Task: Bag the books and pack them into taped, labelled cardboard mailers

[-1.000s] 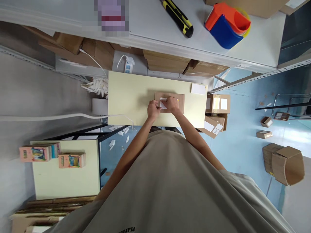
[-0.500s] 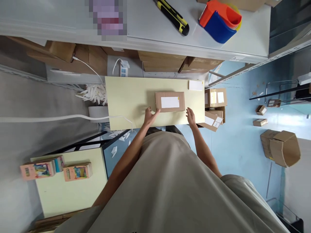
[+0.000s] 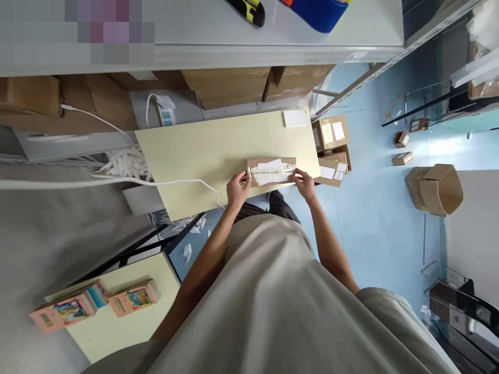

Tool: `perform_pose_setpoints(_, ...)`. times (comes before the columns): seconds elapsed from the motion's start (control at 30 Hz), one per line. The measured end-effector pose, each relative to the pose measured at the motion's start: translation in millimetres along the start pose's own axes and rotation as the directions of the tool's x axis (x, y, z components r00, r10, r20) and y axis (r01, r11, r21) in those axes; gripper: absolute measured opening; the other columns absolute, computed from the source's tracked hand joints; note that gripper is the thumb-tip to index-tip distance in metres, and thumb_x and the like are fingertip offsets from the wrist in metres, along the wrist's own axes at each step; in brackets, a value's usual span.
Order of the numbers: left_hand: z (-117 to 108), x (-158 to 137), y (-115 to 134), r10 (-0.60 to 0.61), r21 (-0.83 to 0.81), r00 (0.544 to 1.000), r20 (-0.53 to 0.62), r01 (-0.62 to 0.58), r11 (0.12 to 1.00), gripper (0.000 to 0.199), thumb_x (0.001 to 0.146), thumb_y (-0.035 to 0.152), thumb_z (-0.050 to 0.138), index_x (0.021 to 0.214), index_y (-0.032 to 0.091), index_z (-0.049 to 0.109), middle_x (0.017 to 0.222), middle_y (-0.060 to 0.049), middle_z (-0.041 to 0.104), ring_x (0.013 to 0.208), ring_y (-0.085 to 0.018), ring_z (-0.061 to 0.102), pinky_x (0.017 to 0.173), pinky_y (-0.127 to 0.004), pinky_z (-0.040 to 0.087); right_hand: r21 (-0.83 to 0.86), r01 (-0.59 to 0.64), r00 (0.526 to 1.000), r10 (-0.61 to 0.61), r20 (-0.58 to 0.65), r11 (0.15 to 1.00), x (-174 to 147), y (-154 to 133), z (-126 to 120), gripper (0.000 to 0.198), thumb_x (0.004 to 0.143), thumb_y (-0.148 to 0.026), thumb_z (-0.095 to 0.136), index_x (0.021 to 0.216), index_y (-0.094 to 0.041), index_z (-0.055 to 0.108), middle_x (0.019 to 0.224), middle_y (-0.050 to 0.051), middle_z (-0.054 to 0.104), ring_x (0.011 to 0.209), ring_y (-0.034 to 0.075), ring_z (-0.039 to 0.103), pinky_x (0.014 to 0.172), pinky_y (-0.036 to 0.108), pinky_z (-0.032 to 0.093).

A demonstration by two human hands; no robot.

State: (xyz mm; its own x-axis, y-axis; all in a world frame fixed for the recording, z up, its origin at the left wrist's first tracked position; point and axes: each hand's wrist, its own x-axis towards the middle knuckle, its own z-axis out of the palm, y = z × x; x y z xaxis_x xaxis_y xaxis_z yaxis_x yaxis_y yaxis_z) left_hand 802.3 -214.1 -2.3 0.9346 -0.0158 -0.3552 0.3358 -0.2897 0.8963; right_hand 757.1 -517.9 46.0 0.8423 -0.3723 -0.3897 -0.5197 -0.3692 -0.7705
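Observation:
Between my hands, above the near edge of the pale yellow table point(image 3: 218, 140), is a cardboard box point(image 3: 272, 172). Shiny clear tape and white paper labels cover the face turned toward me. My left hand point(image 3: 238, 190) grips the box's left end, its thumb and fingers at the corner. At the right end, my right hand point(image 3: 304, 184) pinches the other corner. I cannot tell whether the box's underside touches the table. A small stack of white labels point(image 3: 295, 118) lies at the table's far right corner.
A grey shelf point(image 3: 234, 54) runs across the top, bearing a utility knife point(image 3: 251, 11) and a blue tape dispenser point(image 3: 319, 13). Cardboard boxes point(image 3: 331, 132) stand right of the table. A white cable point(image 3: 175, 182) crosses its left side. Books point(image 3: 134, 298) lie on another table at lower left.
Both hands have closed on the box's ends. The box has turned, so a taped face with labels shows instead of the single-label face. The camera view has tilted.

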Motion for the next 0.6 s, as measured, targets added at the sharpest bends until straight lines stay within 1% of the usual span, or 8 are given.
perform_pose_setpoints(0.07, 5.8, 1.6, -2.8, -0.037, 0.009, 0.999, -0.006, 0.037, 0.999, 0.039, 0.102, 0.043, 0.081, 0.132, 0.018, 0.08, 0.134, -0.017, 0.083, 0.115, -0.029, 0.085, 0.108, -0.044, 0.069, 0.036, 0.002, 1.0, -0.002, 0.008, 0.999, 2.6, 9.1, -2.4, 0.073, 0.092, -0.078, 0.078, 0.135, -0.019, 0.083, 0.149, 0.021, 0.079, 0.131, 0.04, 0.08, 0.118, 0.06, 0.066)
perform_pose_setpoints(0.17, 11.1, 1.5, -0.5, -0.06, -0.007, 0.992, -0.11, 0.06, 0.998, 0.047, 0.095, 0.042, 0.089, 0.133, 0.017, 0.078, 0.143, -0.019, 0.079, 0.124, -0.03, 0.082, 0.105, -0.039, 0.069, 0.087, 0.014, 0.999, -0.01, -0.045, 0.996, 10.0, 17.0, -0.6, 0.081, 0.088, -0.084, 0.078, 0.135, -0.018, 0.081, 0.144, 0.023, 0.081, 0.133, 0.04, 0.078, 0.117, 0.06, 0.066)
perform_pose_setpoints(0.27, 17.5, -1.3, 11.6, -0.096, -0.035, 0.982, -0.163, 0.091, 0.995, 0.04, 0.093, 0.041, 0.091, 0.122, 0.016, 0.079, 0.129, -0.016, 0.084, 0.116, -0.028, 0.084, 0.1, -0.037, 0.07, 0.142, 0.041, 0.999, -0.043, 0.017, 0.989, 18.6, 19.2, 0.4, 0.077, 0.087, -0.087, 0.078, 0.126, -0.021, 0.082, 0.14, 0.022, 0.083, 0.128, 0.039, 0.08, 0.113, 0.06, 0.068)
perform_pose_setpoints(0.37, 33.3, -5.2, 29.2, -0.125, -0.036, 0.961, -0.245, 0.12, 0.992, 0.03, 0.093, 0.037, 0.089, 0.112, 0.016, 0.078, 0.113, -0.013, 0.087, 0.105, -0.026, 0.085, 0.094, -0.035, 0.071, 0.193, 0.089, 0.991, -0.105, 0.078, 0.977, 28.0, 21.6, -11.4, 0.075, 0.089, -0.088, 0.077, 0.123, -0.022, 0.082, 0.138, 0.02, 0.083, 0.123, 0.037, 0.082, 0.109, 0.058, 0.071)
perform_pose_setpoints(0.43, 52.5, -7.9, 42.1, -0.152, -0.039, 0.941, -0.303, 0.147, 0.988, 0.029, 0.091, 0.035, 0.089, 0.108, 0.016, 0.076, 0.11, -0.012, 0.087, 0.103, -0.026, 0.086, 0.092, -0.035, 0.071, 0.212, 0.123, 0.987, -0.141, 0.072, 0.969, 36.3, 25.9, -31.2, 0.073, 0.091, -0.088, 0.076, 0.125, -0.023, 0.082, 0.138, 0.019, 0.082, 0.122, 0.035, 0.082, 0.106, 0.056, 0.073)
perform_pose_setpoints(0.47, 65.1, -9.2, 48.9, -0.164, -0.042, 0.937, -0.308, 0.159, 0.986, 0.03, 0.09, 0.034, 0.09, 0.108, 0.016, 0.075, 0.11, -0.013, 0.087, 0.102, -0.026, 0.086, 0.093, -0.036, 0.071, 0.217, 0.138, 0.986, -0.155, 0.067, 0.966, 41.5, 29.4, -44.8, 0.072, 0.092, -0.088, 0.075, 0.125, -0.024, 0.082, 0.137, 0.018, 0.082, 0.121, 0.035, 0.082, 0.105, 0.055, 0.073)
perform_pose_setpoints(0.53, 96.1, -11.8, 63.0, -0.175, -0.049, 0.943, -0.284, 0.168, 0.985, 0.031, 0.088, 0.034, 0.09, 0.109, 0.016, 0.075, 0.113, -0.014, 0.088, 0.104, -0.027, 0.086, 0.095, -0.037, 0.072, 0.217, 0.154, 0.984, -0.169, 0.05, 0.964, 53.7, 38.9, -77.5, 0.068, 0.095, -0.086, 0.073, 0.124, -0.025, 0.082, 0.135, 0.016, 0.082, 0.121, 0.033, 0.082, 0.105, 0.052, 0.073)
perform_pose_setpoints(0.6, 132.9, -14.5, 77.5, -0.165, -0.047, 0.957, -0.237, 0.159, 0.986, 0.034, 0.088, 0.035, 0.089, 0.114, 0.016, 0.077, 0.119, -0.015, 0.088, 0.109, -0.028, 0.086, 0.098, -0.038, 0.071, 0.207, 0.158, 0.986, -0.166, 0.02, 0.965, 67.3, 51.8, -114.3, 0.065, 0.097, -0.083, 0.073, 0.123, -0.025, 0.082, 0.132, 0.015, 0.083, 0.119, 0.032, 0.082, 0.104, 0.05, 0.073)
